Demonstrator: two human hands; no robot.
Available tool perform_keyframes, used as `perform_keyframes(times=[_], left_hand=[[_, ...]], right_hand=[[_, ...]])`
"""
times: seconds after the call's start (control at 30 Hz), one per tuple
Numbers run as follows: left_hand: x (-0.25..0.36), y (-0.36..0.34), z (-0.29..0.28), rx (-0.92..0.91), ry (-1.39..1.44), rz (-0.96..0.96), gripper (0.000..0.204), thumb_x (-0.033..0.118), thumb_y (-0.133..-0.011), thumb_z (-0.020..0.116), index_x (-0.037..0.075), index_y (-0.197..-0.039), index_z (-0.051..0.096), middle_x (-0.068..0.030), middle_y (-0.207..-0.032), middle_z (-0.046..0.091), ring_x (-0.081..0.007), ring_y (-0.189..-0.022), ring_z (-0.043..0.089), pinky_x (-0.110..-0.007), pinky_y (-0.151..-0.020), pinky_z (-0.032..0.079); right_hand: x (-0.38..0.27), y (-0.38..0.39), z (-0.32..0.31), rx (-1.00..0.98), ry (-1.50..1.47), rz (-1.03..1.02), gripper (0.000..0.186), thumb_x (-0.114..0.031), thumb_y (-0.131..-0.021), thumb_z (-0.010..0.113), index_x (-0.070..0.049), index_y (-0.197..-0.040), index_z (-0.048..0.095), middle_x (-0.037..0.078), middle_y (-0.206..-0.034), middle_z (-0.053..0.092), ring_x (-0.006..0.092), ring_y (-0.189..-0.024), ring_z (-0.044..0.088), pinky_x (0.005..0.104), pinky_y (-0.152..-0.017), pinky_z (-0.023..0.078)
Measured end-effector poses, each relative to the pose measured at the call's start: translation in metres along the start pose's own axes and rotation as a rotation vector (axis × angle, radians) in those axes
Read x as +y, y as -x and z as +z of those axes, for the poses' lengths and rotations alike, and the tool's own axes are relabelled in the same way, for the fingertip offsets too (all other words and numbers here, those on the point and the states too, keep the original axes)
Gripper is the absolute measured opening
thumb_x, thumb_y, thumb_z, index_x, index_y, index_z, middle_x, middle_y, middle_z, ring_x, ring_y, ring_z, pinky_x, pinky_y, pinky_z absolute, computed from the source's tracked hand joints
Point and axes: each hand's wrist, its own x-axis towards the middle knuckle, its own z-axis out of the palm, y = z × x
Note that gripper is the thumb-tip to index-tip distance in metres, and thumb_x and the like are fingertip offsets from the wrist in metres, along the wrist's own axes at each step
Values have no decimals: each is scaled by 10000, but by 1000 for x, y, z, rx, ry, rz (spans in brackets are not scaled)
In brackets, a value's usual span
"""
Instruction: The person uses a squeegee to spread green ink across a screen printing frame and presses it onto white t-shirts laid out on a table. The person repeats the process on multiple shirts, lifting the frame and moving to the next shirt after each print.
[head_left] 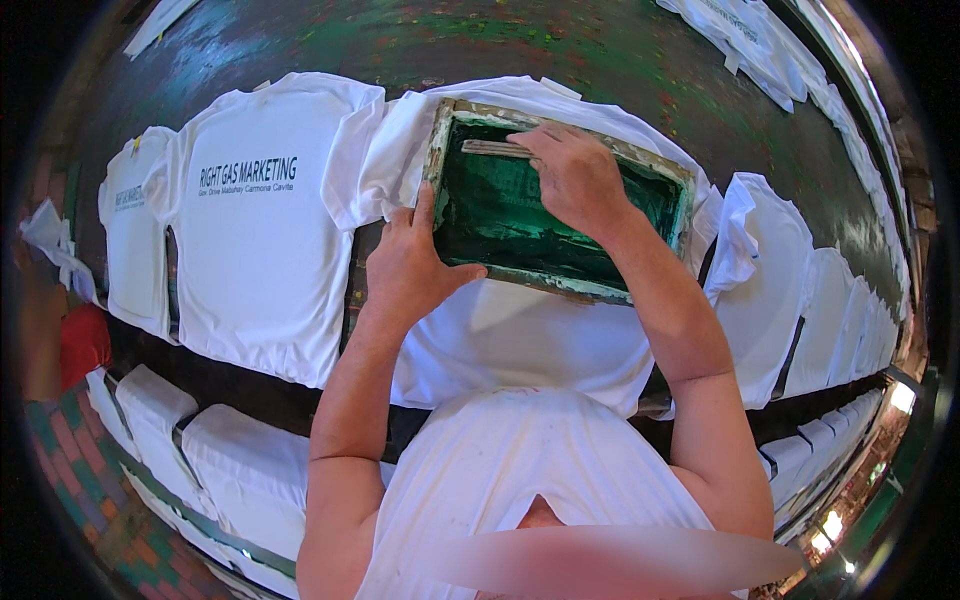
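Note:
A wooden-edged screen printing frame (668, 166) with dark green ink inside lies on a white T-shirt (520, 345). My left hand (413, 262) grips the frame's lower left corner, fingers up along its left side and thumb on the near edge. My right hand (575, 180) is inside the frame near its far edge, closed on a light, narrow squeegee (484, 148) lying crosswise near the upper left. The squeegee's far right part is hidden under my fingers.
Printed white T-shirts (255, 265) lie left along the dark, paint-speckled board (580, 40). Plain white shirts (760, 300) continue right. More shirts (245, 470) line a lower row nearer me; others (745, 45) lie at the back. A person in red (80, 345) is at the left edge.

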Motion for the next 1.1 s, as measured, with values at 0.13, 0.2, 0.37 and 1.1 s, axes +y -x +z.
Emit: perform_keyframes(times=[0.13,0.2,0.37,1.1], left_hand=[[0,1,0,36,22,7,1369,469,-683,1068,40,-1768,352,-284,-1410,643,-476,-1289,686,-538,-1043,602],[0,2,2,49,11,11,1373,461,-679,1072,42,-1770,352,-281,-1401,647,-471,-1292,686,-536,-1046,599],[-4,-1,6,46,23,61,1362,444,-692,1065,22,-1763,336,-277,-1415,645,-470,-1299,676,-547,-1039,601],[-7,-3,11,98,52,151,1349,410,-677,1084,-20,-1740,374,-297,-1402,663,-485,-1293,683,-527,-1060,591]], right_hand=[[6,-15,-1,-196,-77,-184,343,24,-848,709,-90,-1153,818,126,-1116,812,392,-1122,761,511,-1021,601],[18,-17,-10,-315,-118,-287,358,52,-836,714,-105,-1138,826,113,-1117,814,377,-1139,758,499,-1032,599],[60,5,-45,-482,-105,-394,385,81,-793,750,-122,-1108,836,93,-1130,819,349,-1176,752,483,-1050,600],[0,174,-86,-69,66,113,415,28,-811,722,-78,-1202,811,130,-1138,828,371,-1039,786,494,-909,609]])
